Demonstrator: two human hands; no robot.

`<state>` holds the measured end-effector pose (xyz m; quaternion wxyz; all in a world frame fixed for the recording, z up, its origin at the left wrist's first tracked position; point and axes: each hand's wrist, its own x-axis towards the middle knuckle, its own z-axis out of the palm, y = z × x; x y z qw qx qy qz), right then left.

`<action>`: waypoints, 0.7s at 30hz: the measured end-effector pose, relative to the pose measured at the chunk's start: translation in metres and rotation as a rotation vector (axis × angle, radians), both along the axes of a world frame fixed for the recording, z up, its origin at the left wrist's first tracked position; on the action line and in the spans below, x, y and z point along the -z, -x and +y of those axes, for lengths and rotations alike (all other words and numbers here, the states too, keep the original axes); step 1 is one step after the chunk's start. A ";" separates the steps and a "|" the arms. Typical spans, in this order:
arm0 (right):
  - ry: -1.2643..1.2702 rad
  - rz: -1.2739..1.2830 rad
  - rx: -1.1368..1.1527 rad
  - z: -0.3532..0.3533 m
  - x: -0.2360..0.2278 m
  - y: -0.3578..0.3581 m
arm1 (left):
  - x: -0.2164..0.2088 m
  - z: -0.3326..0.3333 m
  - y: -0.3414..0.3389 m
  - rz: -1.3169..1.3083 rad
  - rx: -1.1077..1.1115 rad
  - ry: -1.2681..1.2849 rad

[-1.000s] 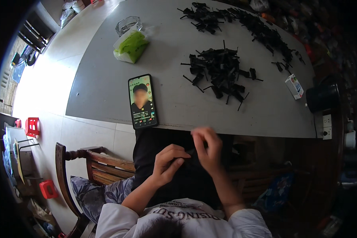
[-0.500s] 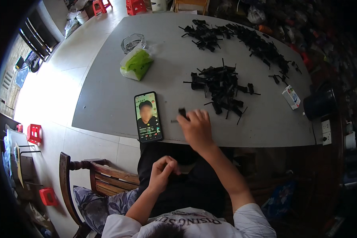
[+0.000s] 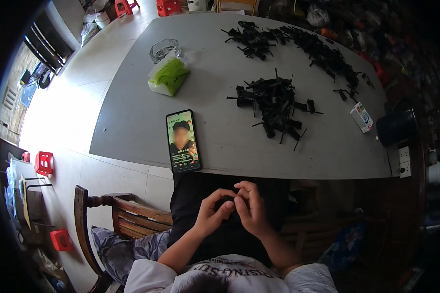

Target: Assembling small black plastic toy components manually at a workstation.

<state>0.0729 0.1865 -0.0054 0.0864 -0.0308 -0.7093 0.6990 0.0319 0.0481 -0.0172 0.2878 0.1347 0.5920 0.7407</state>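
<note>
My left hand (image 3: 213, 214) and my right hand (image 3: 252, 210) meet over my lap, just below the table's near edge. The fingers of both are curled, and their tips come together. Between them is something dark that barely stands out from the black trousers; it fits the small black plastic part my right hand held earlier. What the left fingers grip is hidden. Beyond my hands, a heap of black plastic parts (image 3: 271, 105) with thin stems lies on the grey table (image 3: 210, 63). A lit phone (image 3: 183, 141) rests at the near edge, left of that heap.
Two further groups of black parts lie at the back (image 3: 252, 41) and far right (image 3: 322, 56). On the left sit a green-and-white plastic packet (image 3: 168, 75) and a glass ashtray (image 3: 165, 50). A small white carton (image 3: 361, 117) stands right, near a dark container (image 3: 396, 127).
My right hand has come back from the tabletop to my lap, and the black part beside it has left the table. My left hand has moved slightly right to meet it.
</note>
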 end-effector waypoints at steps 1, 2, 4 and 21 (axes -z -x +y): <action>-0.164 0.050 0.033 -0.002 -0.002 -0.001 | 0.000 0.001 -0.001 -0.013 -0.024 -0.036; -0.202 0.098 0.083 -0.006 -0.003 -0.001 | 0.000 0.002 -0.003 -0.012 -0.023 -0.036; -0.300 0.175 0.120 -0.009 0.001 -0.002 | 0.000 0.004 -0.005 -0.075 -0.039 -0.124; 0.194 -0.213 0.126 0.020 -0.001 -0.005 | -0.027 0.001 0.008 0.830 -0.219 0.381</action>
